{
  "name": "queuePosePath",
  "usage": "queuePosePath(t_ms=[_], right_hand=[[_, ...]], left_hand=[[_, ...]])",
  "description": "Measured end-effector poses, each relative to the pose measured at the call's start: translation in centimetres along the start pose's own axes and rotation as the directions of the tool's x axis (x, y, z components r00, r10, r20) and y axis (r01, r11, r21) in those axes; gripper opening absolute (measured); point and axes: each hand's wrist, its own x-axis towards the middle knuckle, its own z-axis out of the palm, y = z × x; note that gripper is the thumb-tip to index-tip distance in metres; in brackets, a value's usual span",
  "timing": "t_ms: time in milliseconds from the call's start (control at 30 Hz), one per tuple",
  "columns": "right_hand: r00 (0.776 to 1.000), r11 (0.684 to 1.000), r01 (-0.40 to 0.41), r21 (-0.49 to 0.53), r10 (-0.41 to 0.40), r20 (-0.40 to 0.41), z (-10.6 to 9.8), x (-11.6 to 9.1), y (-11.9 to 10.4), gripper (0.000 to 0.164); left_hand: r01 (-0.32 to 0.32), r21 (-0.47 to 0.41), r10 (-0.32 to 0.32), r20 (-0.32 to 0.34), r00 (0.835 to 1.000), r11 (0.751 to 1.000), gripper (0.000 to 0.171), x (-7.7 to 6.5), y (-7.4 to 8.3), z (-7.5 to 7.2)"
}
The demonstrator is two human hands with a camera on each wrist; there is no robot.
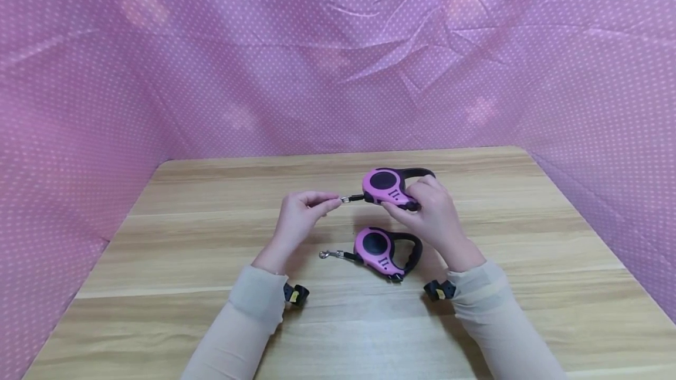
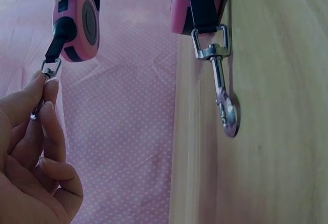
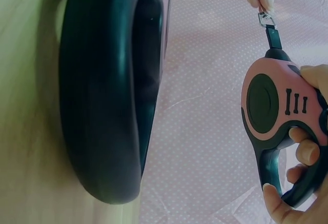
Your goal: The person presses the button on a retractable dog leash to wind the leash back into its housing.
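My right hand (image 1: 434, 209) grips the black looped handle of a pink retractable dog leash (image 1: 373, 187), fingers through the loop and thumb along its lower edge. The leash is held above the table. At its left end, my left hand (image 1: 300, 216) pinches the metal snap hook (image 2: 47, 75) between thumb and forefinger. Only a short piece of black strap (image 3: 274, 38) shows between hook and casing. A second pink retractable leash (image 1: 364, 245) lies on the table nearer to me, its handle (image 3: 100, 90) toward the right. Its own snap hook (image 2: 220, 83) points left.
The wood-grain table (image 1: 174, 251) spreads out under both arms. Pink dotted cloth (image 1: 296, 92) hangs behind it and at both sides. A small black camera (image 1: 297, 295) is strapped at the left wrist, another camera (image 1: 439, 290) at the right.
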Motion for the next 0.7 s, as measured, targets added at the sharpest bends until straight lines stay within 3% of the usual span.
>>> queuePosePath(t_ms=[367, 700], right_hand=[[0.997, 1.000, 0.014, -0.021, -0.012, 0.077, 0.3, 0.2, 0.4, 0.042], [0.982, 0.998, 0.033, -0.049, -0.024, 0.189, 0.8, 0.5, 1.1, 0.047]], left_hand=[[-0.015, 0.072, 0.014, 0.017, 1.000, 0.997, 0.021, 0.1, -0.2, -0.1], [0.000, 0.194, -0.019, 0.098, 0.995, 0.981, 0.019, 0.7, -0.8, -0.1]])
